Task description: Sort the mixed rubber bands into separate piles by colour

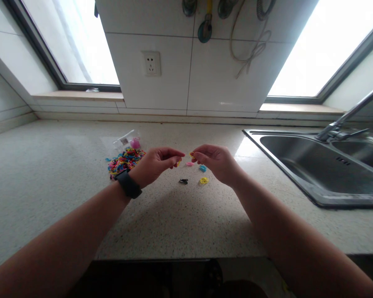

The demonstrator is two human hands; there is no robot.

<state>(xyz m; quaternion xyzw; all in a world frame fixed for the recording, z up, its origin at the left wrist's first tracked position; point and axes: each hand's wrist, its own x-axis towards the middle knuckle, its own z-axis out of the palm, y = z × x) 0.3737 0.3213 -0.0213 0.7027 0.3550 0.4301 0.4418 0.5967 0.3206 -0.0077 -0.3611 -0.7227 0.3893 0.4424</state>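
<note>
Yellow band (pixel 192 155), apparently a small elastic, is clamped in the grip of the right hand (pixel 216 161) over the bench (pixel 174 223); the left hand (pixel 153 165) pinches a yellow piece (pixel 179 163). Both should handle light and stretchy, best held by the rim.

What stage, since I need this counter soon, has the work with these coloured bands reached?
Pink bands, blue bands, yellow bands and black bands already lie apart. The left hand and right hand each pinch something yellow. The multicoloured pile looks left to sort.
</note>
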